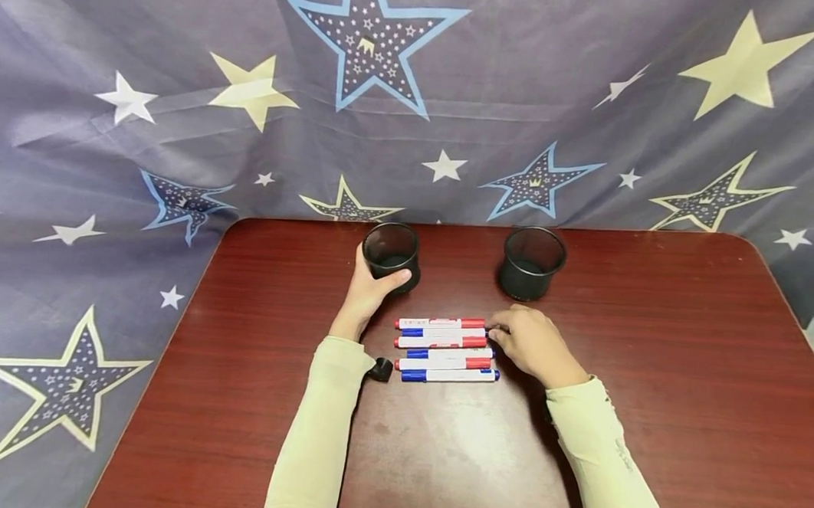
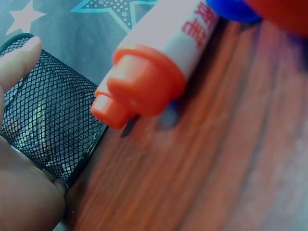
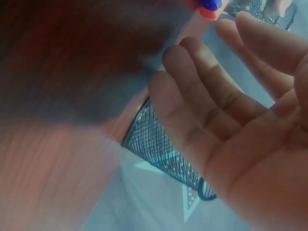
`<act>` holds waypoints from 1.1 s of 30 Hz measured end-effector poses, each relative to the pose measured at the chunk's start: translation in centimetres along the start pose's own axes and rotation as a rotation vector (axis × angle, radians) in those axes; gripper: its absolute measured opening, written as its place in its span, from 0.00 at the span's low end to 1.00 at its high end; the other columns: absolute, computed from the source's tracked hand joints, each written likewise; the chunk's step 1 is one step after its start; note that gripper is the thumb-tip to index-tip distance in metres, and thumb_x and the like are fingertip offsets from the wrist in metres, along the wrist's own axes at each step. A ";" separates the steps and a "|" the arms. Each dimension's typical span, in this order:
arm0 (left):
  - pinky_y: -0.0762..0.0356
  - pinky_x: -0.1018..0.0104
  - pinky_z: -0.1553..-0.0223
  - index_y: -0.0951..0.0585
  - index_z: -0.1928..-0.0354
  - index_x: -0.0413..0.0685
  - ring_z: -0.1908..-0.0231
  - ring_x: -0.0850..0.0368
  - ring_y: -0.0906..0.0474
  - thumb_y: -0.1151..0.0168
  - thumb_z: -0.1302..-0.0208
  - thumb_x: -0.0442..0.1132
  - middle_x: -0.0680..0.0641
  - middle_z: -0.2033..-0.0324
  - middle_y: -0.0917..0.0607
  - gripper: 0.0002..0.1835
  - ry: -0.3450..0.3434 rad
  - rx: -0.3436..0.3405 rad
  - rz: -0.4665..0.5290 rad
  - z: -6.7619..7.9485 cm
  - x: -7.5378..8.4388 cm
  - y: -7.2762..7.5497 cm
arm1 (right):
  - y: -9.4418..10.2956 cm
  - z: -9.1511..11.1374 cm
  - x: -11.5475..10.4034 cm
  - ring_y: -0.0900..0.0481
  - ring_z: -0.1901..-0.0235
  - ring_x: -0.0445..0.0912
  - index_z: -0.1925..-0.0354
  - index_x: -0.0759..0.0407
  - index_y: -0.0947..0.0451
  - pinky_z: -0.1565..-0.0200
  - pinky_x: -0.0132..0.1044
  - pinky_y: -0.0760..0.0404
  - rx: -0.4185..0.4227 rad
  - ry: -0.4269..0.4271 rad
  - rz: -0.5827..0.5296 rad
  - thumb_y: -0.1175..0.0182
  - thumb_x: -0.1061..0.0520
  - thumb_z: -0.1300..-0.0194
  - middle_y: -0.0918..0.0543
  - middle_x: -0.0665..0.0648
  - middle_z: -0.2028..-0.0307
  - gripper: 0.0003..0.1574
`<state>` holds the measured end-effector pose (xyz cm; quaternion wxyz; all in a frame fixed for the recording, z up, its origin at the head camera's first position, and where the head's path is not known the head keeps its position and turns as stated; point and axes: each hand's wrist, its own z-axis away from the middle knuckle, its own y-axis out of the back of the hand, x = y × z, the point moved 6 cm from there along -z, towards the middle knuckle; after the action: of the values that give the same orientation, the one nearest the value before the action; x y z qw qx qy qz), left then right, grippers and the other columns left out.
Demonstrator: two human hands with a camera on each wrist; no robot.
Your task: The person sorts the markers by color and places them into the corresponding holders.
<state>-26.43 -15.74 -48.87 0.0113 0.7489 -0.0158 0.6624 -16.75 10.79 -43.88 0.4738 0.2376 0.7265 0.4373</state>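
My left hand [image 1: 365,296] grips a black mesh pen cup [image 1: 410,260], its thumb across the near side. In the left wrist view the thumb lies over the mesh wall [image 2: 60,110]. Whiteboard markers [image 1: 443,362] lie side by side in a row, red and blue ones alternating. My right hand [image 1: 530,343] is at the right ends of the upper markers, fingertips close to them. Seen from the right wrist, its fingers [image 3: 216,82] are loosely bent with the thumb apart, and nothing is held. Blue and red marker ends [image 3: 210,7] show beyond the fingertips.
A second black mesh pen cup [image 1: 526,279] stands upright at the back right, beyond my right hand. The reddish-brown wooden table [image 1: 686,338] ends at a star-patterned cloth [image 1: 496,128]. A small black device [image 1: 382,369] sits at the left sleeve, beside the markers.
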 end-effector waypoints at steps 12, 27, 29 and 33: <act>0.40 0.48 0.33 0.48 0.25 0.36 0.33 0.28 0.41 0.28 0.44 0.27 0.27 0.31 0.37 0.50 0.005 -0.023 0.043 1.0 2.9 -0.4 | -1.0 -0.8 -0.2 0.18 0.67 0.54 0.69 0.55 0.14 0.65 0.53 0.20 -0.039 -0.102 0.094 0.29 0.63 0.41 0.22 0.52 0.73 0.04; 0.46 0.39 0.31 0.46 0.26 0.35 0.33 0.26 0.41 0.28 0.45 0.25 0.25 0.32 0.37 0.49 -0.027 -0.032 0.069 0.9 2.7 -0.6 | -0.2 0.1 0.6 0.18 0.63 0.60 0.62 0.58 0.13 0.63 0.55 0.19 -0.004 -0.070 0.156 0.27 0.65 0.46 0.19 0.59 0.69 0.11; 0.46 0.40 0.31 0.46 0.26 0.35 0.33 0.26 0.41 0.27 0.45 0.26 0.25 0.32 0.36 0.49 -0.026 -0.034 0.058 0.9 2.8 -0.6 | -0.4 0.2 0.5 0.19 0.63 0.62 0.59 0.57 0.13 0.63 0.57 0.20 -0.009 -0.062 0.179 0.26 0.64 0.46 0.19 0.60 0.67 0.14; 0.45 0.41 0.31 0.45 0.26 0.35 0.33 0.28 0.40 0.27 0.45 0.26 0.27 0.32 0.35 0.49 -0.021 -0.030 0.053 1.0 2.8 -0.6 | -0.9 0.3 0.2 0.20 0.63 0.63 0.59 0.54 0.13 0.66 0.58 0.22 -0.013 -0.067 0.231 0.26 0.62 0.47 0.20 0.60 0.67 0.15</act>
<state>-25.13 -15.23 -46.24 0.0047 0.7549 -0.0459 0.6542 -16.56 10.64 -44.78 0.4455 0.3312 0.6754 0.4855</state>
